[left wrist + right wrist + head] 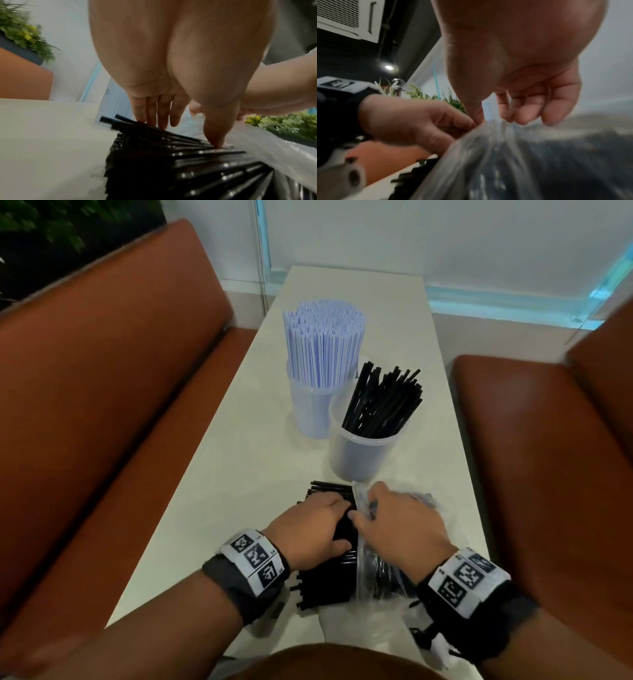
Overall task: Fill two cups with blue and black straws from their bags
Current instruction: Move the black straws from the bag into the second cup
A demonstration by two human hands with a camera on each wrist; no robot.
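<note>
The far clear cup (308,412) is packed with upright blue-striped straws (323,350). Beside it, the nearer clear cup (363,453) holds a leaning bunch of black straws (383,402). At the table's front lies a pile of loose black straws (325,580) (171,162), its right end still inside a clear plastic bag (380,577) (505,162). My left hand (315,525) (187,129) presses fingertips and thumb down on the pile. My right hand (364,505) (498,121) pinches the bag's film at its mouth, right next to the left hand.
The narrow white table (239,474) runs away from me between two brown benches, one on the left (120,371) and one on the right (531,457). More crumpled clear film (363,631) lies at the front edge.
</note>
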